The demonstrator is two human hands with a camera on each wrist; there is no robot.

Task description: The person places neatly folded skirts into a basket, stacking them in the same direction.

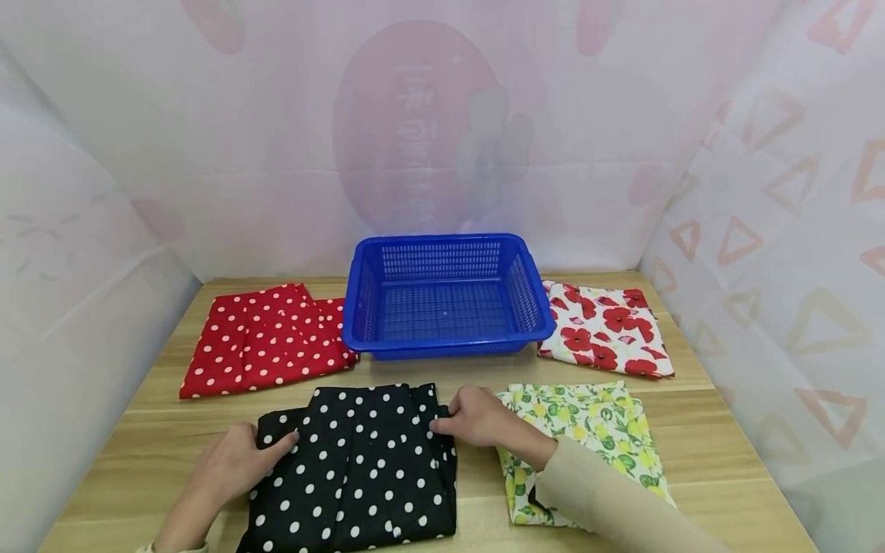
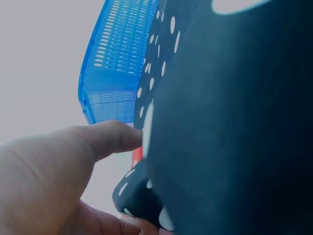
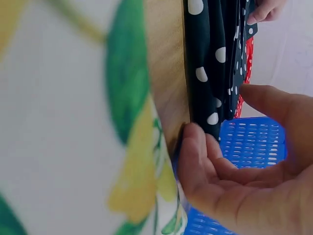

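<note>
Head: black cloth, narrower end forward

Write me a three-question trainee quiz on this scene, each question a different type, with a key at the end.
1. True or false: in the head view, the red-flowered cloth lies to the right of the blue basket.
2. Fill in: in the head view, the right sleeve passes over the cloth printed with leaves and yellow ____.
3. What do the left hand and right hand hold?
A) red polka-dot cloth
B) black polka-dot cloth
C) red-flowered cloth

Key: 1 true; 2 lemons; 3 B.
</note>
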